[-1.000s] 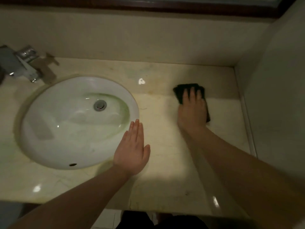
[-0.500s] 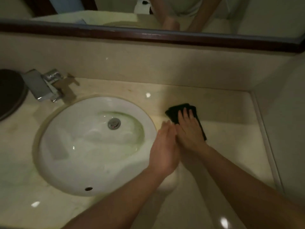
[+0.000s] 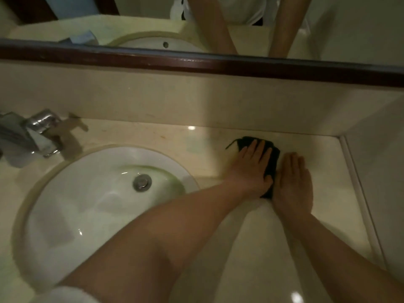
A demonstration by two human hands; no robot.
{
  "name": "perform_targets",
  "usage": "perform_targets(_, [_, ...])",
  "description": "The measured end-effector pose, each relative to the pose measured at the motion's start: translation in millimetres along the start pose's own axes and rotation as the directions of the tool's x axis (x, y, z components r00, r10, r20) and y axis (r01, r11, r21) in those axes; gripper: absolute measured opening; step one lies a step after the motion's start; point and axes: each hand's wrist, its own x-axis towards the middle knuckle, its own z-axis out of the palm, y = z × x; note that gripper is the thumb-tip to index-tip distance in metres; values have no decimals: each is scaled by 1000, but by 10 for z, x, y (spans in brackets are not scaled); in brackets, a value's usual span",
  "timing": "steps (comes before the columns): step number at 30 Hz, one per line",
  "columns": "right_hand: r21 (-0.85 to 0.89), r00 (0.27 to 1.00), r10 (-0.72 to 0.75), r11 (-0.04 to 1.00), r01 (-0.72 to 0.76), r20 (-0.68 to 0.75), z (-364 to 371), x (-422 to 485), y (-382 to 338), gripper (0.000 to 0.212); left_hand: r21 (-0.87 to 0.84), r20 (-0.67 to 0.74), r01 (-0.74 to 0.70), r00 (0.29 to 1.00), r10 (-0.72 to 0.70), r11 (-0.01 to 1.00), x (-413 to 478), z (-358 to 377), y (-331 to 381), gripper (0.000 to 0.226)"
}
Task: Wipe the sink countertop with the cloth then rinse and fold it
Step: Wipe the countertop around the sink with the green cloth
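A small dark cloth [image 3: 274, 157] lies on the beige stone countertop [image 3: 323, 219], to the right of the white oval sink [image 3: 72, 193]. My left hand [image 3: 251, 169] reaches across and lies flat on the cloth, fingers stretched toward the back wall and thumb hooked at the cloth's near edge. Most of the cloth is hidden under it. My right hand [image 3: 293, 182] rests palm down on the bare countertop, touching the cloth's right side with nothing in it.
A chrome faucet [image 3: 41, 132] stands at the back left of the sink. The backsplash and a dark-framed mirror [image 3: 196, 62] close off the back. A side wall [image 3: 376, 176] bounds the countertop on the right.
My right hand was pressing the cloth; it has slid off to the right. My left hand came over from the sink rim and now covers the cloth. The camera tilted up.
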Motion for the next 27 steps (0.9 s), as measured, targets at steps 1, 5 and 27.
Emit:
perform_targets(1, [14,1000,16,1000,-16,-15,-33,32,-22,59,17,2,-54,999,54,998,97,-51,-95,72])
perform_targets(5, [35,1000,5,999,-5,11,-50,101,-89,64,59,-12,-47,999,48,997,207,-157,-434,73])
perform_targets(27, [65,999,32,997,-35,41,18,257,-1014,64,-28,-156,457,877,-455,889,-539,-59,-715,82])
